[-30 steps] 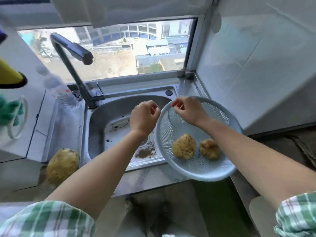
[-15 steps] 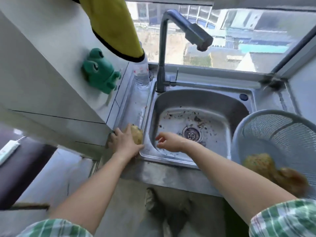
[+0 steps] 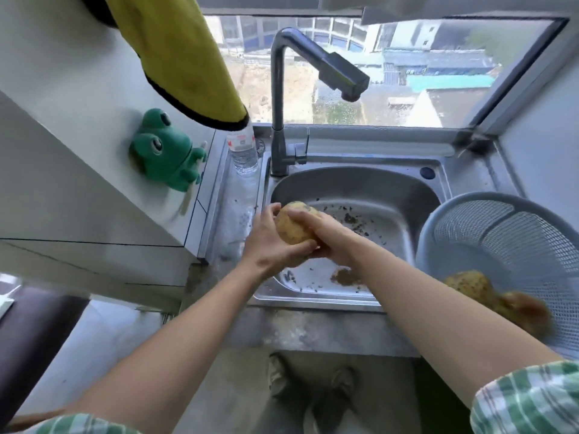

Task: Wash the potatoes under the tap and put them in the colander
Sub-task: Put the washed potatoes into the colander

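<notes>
Both hands hold one large yellowish potato (image 3: 293, 225) over the left part of the steel sink (image 3: 354, 186). My left hand (image 3: 269, 242) cups it from the left and below, thumb curled round its front. My right hand (image 3: 329, 234) wraps its right side, fingers over the top. The tap (image 3: 316, 67) arches above the basin; no water shows at its spout. A pale blue colander (image 3: 488, 214) stands at the sink's right edge with two potatoes (image 3: 473, 285) in it, partly hidden by my right forearm.
Dirt specks and a clump of soil (image 3: 346, 277) lie on the sink floor. A clear water bottle (image 3: 244, 151) stands left of the tap base. A green frog toy (image 3: 163, 148) and a yellow cloth (image 3: 185, 57) hang on the left wall. A window is behind.
My left hand lifted the potato from the counter left of the sink and brought it over the basin. My right hand, open half a second ago, now grips it too.
</notes>
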A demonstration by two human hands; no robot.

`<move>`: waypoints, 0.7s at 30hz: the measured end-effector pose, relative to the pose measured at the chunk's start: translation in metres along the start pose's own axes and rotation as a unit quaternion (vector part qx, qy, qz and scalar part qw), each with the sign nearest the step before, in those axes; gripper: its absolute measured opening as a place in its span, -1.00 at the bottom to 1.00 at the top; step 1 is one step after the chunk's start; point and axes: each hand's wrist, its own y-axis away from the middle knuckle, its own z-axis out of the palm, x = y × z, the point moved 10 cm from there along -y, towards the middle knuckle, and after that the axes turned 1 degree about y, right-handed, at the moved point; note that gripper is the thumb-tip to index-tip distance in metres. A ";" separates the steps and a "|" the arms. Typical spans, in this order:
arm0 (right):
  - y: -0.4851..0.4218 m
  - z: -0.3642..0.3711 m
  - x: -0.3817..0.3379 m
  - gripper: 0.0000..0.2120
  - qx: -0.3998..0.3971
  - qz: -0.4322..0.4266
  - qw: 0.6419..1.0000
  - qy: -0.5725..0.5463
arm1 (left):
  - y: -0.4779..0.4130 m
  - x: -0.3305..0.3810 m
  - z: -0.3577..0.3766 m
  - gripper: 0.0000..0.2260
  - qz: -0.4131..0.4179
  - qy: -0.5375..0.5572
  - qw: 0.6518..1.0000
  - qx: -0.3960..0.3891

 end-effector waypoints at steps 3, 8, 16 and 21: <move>0.026 -0.064 -0.025 -0.40 0.109 -0.060 0.992 -0.017 | -0.010 0.055 0.025 0.05 0.067 0.075 0.992 -0.071; 0.093 -0.173 -0.028 -0.25 0.259 -0.114 0.951 -0.128 | -0.016 0.131 0.087 -0.44 0.046 0.191 0.974 -0.114; 0.176 -0.313 0.044 -0.34 0.447 -0.076 0.879 -0.151 | -0.023 0.140 0.201 -0.62 -0.040 -0.002 0.983 -0.180; 0.176 -0.347 0.098 -0.30 0.503 -0.036 0.848 -0.161 | -0.020 0.137 0.223 -0.70 -0.059 -0.009 0.983 -0.171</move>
